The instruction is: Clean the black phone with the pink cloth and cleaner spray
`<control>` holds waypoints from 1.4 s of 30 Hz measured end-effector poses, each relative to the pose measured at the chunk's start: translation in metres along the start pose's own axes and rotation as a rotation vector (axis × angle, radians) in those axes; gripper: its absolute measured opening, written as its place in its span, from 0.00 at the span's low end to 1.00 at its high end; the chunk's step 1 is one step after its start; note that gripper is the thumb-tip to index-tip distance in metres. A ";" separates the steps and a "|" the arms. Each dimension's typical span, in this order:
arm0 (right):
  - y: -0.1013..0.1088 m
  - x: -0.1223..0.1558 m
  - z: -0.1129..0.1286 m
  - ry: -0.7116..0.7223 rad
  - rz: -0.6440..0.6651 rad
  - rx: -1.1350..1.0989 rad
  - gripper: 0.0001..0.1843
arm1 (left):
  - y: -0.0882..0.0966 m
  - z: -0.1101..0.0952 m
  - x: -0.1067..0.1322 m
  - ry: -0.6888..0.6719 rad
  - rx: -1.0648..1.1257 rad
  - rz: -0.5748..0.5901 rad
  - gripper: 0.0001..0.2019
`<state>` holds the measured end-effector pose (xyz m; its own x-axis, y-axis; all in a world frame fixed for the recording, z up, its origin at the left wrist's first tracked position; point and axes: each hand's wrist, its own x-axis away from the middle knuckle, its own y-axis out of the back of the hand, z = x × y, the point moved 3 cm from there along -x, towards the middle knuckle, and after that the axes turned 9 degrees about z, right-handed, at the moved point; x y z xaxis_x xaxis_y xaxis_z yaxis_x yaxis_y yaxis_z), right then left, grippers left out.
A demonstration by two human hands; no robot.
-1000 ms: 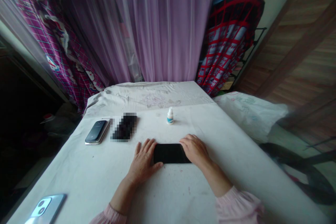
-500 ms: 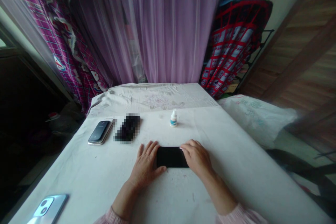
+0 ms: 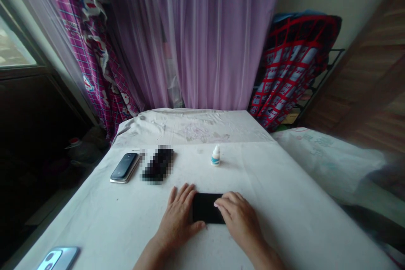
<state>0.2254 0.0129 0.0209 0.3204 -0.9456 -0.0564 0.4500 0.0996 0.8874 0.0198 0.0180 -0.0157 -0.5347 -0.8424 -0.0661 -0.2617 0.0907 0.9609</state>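
A black-screened phone (image 3: 204,209) lies flat and sideways on the white-covered table (image 3: 120,228). My left hand (image 3: 179,217) rests at its left end, fingers spread, with the thumb along the near edge. Over the right part of the screen is my right hand (image 3: 242,217), its fingers pinched together and tips on the glass. Something small and pale shows at those fingertips; I cannot tell what it is. Beyond the phone stands a small white dropper bottle (image 3: 215,157) with a blue label.
Left of the bottle lie a pixelated dark object (image 3: 158,164) and a dark phone (image 3: 125,166) on top of another flat item. A light-blue phone (image 3: 61,258) lies face down at the near left. Purple curtains (image 3: 218,42) hang behind the table; a white plastic bag (image 3: 329,160) is at the right.
My right fingertips have moved from the phone's far edge to the middle of its screen. My left hand stays at the phone's left end. The camera view has tilted up slightly.
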 end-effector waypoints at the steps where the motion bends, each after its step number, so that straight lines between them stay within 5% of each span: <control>1: 0.003 0.002 -0.005 -0.014 0.007 -0.007 0.11 | 0.001 0.000 0.000 -0.005 0.003 -0.007 0.39; 4: 0.007 0.006 -0.009 -0.035 0.018 -0.014 0.12 | 0.001 0.000 0.001 -0.014 0.007 -0.021 0.39; 12: -0.011 -0.005 0.026 0.079 -0.007 -0.011 0.09 | -0.001 0.000 0.000 0.005 -0.010 -0.015 0.39; 21: 0.006 0.015 -0.015 -0.007 -0.082 -0.013 0.09 | 0.006 -0.004 -0.001 0.006 -0.023 -0.018 0.38; 29: -0.012 0.002 0.037 0.106 -0.026 0.009 0.09 | 0.003 -0.001 -0.001 -0.005 -0.047 -0.017 0.40; 38: 0.012 0.026 -0.021 -0.037 -0.051 -0.018 0.09 | 0.006 -0.005 -0.002 0.013 -0.001 -0.003 0.39; 42: 0.010 0.025 -0.015 -0.025 -0.072 0.017 0.10 | 0.007 -0.006 -0.002 0.018 0.023 0.004 0.39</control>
<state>0.2499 -0.0051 0.0216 0.2669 -0.9575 -0.1091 0.4565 0.0260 0.8893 0.0239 0.0171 -0.0073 -0.5216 -0.8512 -0.0576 -0.2782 0.1059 0.9547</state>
